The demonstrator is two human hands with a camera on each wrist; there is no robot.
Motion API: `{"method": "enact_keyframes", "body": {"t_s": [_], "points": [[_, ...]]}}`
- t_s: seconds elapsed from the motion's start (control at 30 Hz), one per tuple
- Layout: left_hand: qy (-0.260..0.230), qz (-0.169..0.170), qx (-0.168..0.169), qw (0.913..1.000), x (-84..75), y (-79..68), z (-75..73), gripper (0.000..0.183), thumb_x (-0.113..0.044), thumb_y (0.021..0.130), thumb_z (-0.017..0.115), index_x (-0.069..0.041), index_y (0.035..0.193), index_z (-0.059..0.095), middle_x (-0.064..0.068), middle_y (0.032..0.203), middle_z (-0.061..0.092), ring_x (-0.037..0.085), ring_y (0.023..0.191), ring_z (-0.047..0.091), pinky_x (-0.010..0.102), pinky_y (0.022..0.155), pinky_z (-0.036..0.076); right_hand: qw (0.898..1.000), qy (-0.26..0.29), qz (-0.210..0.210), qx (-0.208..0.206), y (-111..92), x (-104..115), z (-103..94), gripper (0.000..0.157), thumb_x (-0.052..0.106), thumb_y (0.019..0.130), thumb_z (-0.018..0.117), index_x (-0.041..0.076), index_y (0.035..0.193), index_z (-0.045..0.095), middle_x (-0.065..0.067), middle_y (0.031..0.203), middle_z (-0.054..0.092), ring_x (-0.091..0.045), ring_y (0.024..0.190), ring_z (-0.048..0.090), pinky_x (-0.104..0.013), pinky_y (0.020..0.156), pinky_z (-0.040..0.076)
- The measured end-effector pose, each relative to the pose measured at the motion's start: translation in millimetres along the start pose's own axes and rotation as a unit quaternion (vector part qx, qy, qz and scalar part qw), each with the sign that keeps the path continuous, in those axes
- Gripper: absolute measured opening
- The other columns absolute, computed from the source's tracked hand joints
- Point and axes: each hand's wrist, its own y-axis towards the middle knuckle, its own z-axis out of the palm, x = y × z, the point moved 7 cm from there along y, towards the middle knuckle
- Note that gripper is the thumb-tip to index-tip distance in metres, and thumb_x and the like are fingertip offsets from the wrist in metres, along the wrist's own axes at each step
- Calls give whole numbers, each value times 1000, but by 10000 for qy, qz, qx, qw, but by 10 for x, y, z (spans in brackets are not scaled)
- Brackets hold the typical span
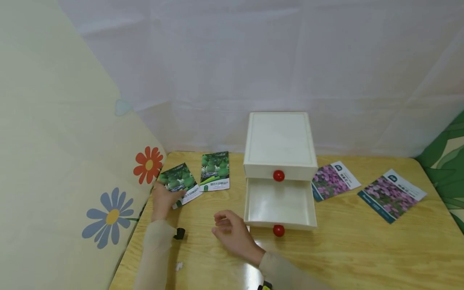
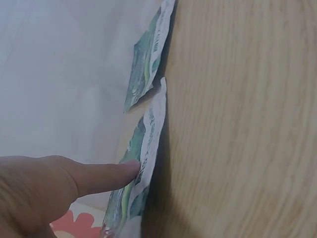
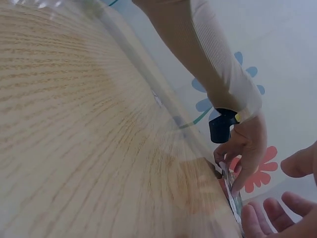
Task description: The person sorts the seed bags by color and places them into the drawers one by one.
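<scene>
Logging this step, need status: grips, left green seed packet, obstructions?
Left grip pinching left green seed packet by its edge. Right grip holding nothing, beside open lower drawer. Second green packet close alongside; no obstruction visible.

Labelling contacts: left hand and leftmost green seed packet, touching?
Touching. The left wrist view shows it: the left hand rests its thumb on the leftmost green seed packet, no gap visible at the tip.

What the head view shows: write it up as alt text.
A left hand pinches a green packet beside another on a wooden table. The empty right hand is near a white cabinet, lower drawer open; two purple packets lie at right.
</scene>
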Motion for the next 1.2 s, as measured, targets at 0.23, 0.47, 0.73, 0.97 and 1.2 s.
{"method": "enact_keyframes", "body": {"t_s": [0.23,0.47,0.73,0.97,1.2], "points": [[-253,-170,105,9995,128,25,-82,79,-24,92,69,3,146,19,39,149,30,50,138,35,61,112,38,9998,99,-31,-163,66,-28,-6,37,15,91,72,1,123,60,-19,121,63,-26,109,66,-22,94,55],[-1096,-113,377,9932,213,-89,-57,61,-13,99,59,-2,149,26,31,146,36,40,125,45,39,87,49,9994,170,-93,-280,111,-65,-26,33,10,92,69,-1,122,60,-21,120,64,-24,106,67,-22,91,57],[-1635,49,805,9832,273,-303,-64,62,-17,100,60,-8,151,26,28,157,29,38,140,36,48,108,40,9995,54,14,-302,98,-96,-23,33,14,93,69,2,124,60,-17,121,65,-22,106,67,-22,91,56],[-1612,212,1111,9804,285,-523,-100,60,-18,100,62,-10,149,28,25,160,27,38,144,33,42,108,44,9992,154,48,-370,155,-93,5,36,15,94,69,3,126,59,-16,125,65,-21,108,67,-21,93,56],[-1592,526,1343,9767,284,-662,-79,57,-21,100,62,-12,148,32,19,152,39,15,118,50,15,84,47,9974,450,-105,-560,287,-68,21,39,9,93,68,-2,128,57,-22,125,64,-29,107,69,-23,89,57]]}}
